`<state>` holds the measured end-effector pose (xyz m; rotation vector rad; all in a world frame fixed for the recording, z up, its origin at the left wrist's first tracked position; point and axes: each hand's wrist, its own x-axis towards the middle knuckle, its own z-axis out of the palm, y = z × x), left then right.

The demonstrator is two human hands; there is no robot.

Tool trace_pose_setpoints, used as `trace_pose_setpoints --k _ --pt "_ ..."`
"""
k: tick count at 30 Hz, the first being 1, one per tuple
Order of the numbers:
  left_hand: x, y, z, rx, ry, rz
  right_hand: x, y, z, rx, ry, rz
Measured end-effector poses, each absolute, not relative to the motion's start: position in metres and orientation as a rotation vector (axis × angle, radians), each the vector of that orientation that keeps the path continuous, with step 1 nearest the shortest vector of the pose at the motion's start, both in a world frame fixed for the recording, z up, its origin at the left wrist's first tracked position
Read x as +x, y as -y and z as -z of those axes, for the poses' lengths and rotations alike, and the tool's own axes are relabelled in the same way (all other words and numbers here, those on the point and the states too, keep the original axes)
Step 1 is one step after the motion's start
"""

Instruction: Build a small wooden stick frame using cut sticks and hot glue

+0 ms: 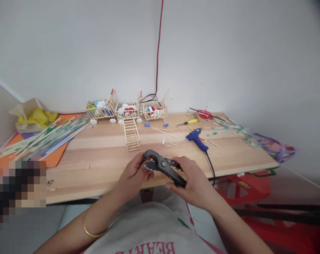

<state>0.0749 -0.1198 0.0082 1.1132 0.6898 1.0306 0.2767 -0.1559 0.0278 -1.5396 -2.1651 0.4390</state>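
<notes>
My right hand (pixel 194 181) grips the handles of black pliers (pixel 164 165) just above the near edge of the wooden board (pixel 101 158). My left hand (pixel 133 174) is closed at the jaws of the pliers, its fingers pinched beside them; what they pinch is hidden. A gold bangle sits on my left wrist. Farther back on the board lie a small stick ladder (pixel 131 134) and three little stick carts (pixel 126 110) filled with coloured bottle caps.
A blue glue gun (pixel 197 138) with a black cord lies right of centre. A yellow-handled screwdriver (pixel 188 122), loose sticks, a bundle of wrapped sticks (pixel 43 137) on orange paper, a red wire on the wall, and red stools (pixel 244 187) at the right are around.
</notes>
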Motion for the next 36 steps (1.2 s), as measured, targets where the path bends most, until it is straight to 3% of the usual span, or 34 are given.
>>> trace_pose_setpoints --k 36 --pt "0.0680 0.1198 -0.0102 1.673 -0.915 -0.985 0.2706 0.1553 -0.0286 -1.540 2.222 -0.488"
